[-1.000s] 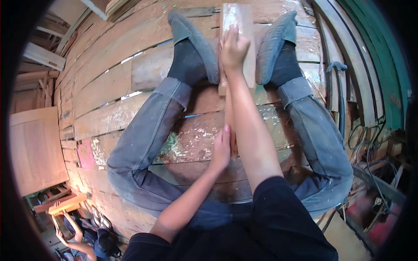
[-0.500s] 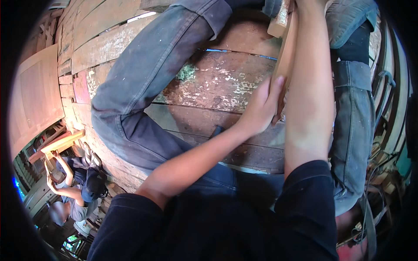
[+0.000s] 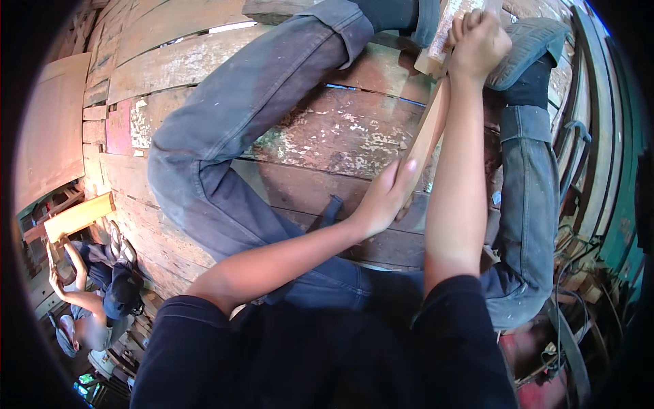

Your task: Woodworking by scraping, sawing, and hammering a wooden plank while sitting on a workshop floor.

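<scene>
My left hand (image 3: 383, 201) is closed around the near end of a narrow wooden strip (image 3: 430, 129), its thumb lying along the top. The strip slants away from me between my legs, its far part beside a paint-flecked wooden block (image 3: 430, 63). My right hand (image 3: 480, 46) is clenched in a fist at the strip's far end, above the block. What its fingers hold is hidden. My right forearm covers part of the strip's right side.
Worn planks (image 3: 327, 136) with flaking paint lie under my bent legs. A dark metal piece (image 3: 332, 208) rests near my left wrist. Long timbers (image 3: 603, 136) and cables (image 3: 562, 320) lie at right. At far left another person (image 3: 102, 293) handles a wooden board (image 3: 80, 217).
My right hand has come into full view at the far end of the strip. My left hand and the strip's near end have shifted left and slightly nearer.
</scene>
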